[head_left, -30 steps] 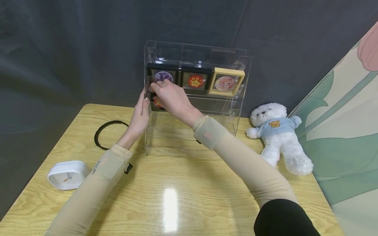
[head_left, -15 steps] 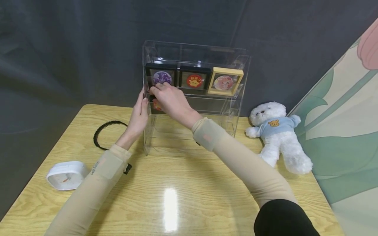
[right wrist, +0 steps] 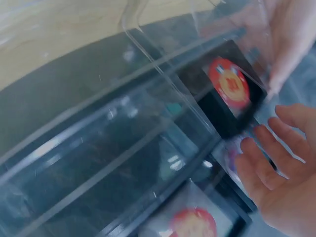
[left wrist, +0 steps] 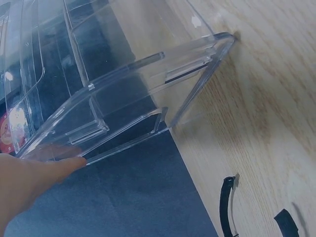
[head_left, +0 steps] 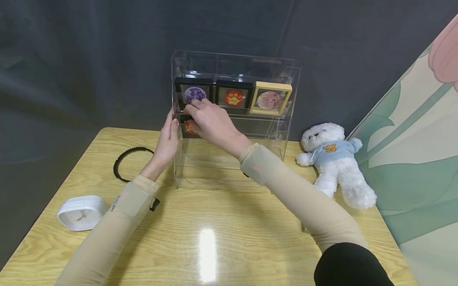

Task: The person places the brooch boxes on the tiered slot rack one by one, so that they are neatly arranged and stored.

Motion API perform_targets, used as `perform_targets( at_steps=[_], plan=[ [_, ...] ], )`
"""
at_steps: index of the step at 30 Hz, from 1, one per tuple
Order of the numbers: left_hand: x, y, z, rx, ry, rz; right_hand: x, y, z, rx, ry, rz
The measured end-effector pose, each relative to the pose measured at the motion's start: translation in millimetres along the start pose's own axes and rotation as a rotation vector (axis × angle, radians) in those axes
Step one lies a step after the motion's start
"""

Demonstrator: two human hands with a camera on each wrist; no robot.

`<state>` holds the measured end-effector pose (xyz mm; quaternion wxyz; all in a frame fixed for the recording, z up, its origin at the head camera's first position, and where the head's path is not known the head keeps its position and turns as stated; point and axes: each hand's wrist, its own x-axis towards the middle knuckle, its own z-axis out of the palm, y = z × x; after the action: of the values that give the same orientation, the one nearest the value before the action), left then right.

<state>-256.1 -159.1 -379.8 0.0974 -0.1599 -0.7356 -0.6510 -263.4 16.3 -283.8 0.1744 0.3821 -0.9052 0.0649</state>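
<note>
A clear acrylic display rack (head_left: 222,168) stands on the table. My left hand (head_left: 166,141) holds its left side, with the thumb toward the front; the left wrist view shows fingers (left wrist: 54,170) at the clear side panel. My right hand (head_left: 214,123) is before the rack's left end. In the right wrist view its fingers (right wrist: 252,160) are loosely bent and apart, beside a black picture frame (right wrist: 232,91) with a red round badge on the second tier. Along the top tier stand a black frame with a purple badge (head_left: 195,94), another with a red badge (head_left: 234,98), and a yellow frame (head_left: 270,100).
A white plush bear (head_left: 330,159) in a blue shirt lies right of the rack. On the left are a black toothed headband (head_left: 119,159) and a white clock (head_left: 82,212). Behind the wooden table (head_left: 179,238) hangs a dark curtain (head_left: 89,71).
The lower black frame sits slightly lower in the rack than a second ago. My right hand and forearm have shifted a little to the right. The left hand stays at the rack's side.
</note>
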Motion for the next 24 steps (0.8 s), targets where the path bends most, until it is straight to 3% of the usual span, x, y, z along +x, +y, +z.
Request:
perform_targets(
  at_steps=[6, 13, 17, 24],
  plan=[
    [1.6, 1.7, 4.0, 0.020, 0.011, -0.004, -34.0, 14, -37, 0.052, 0.033, 0.003],
    [1.4, 3.0, 3.3, 0.024, 0.026, -0.017, -98.8, 39, -71, 0.100, 0.057, 0.100],
    [0.8, 2.0, 1.2, -0.004, 0.030, -0.023, -142.9, 52, -72, 0.155, 0.047, 0.185],
    [-0.7, 2.2, 1.7, 0.001, 0.015, -0.023, -228.7, 72, -55, 0.231, 0.033, 0.321]
  ],
)
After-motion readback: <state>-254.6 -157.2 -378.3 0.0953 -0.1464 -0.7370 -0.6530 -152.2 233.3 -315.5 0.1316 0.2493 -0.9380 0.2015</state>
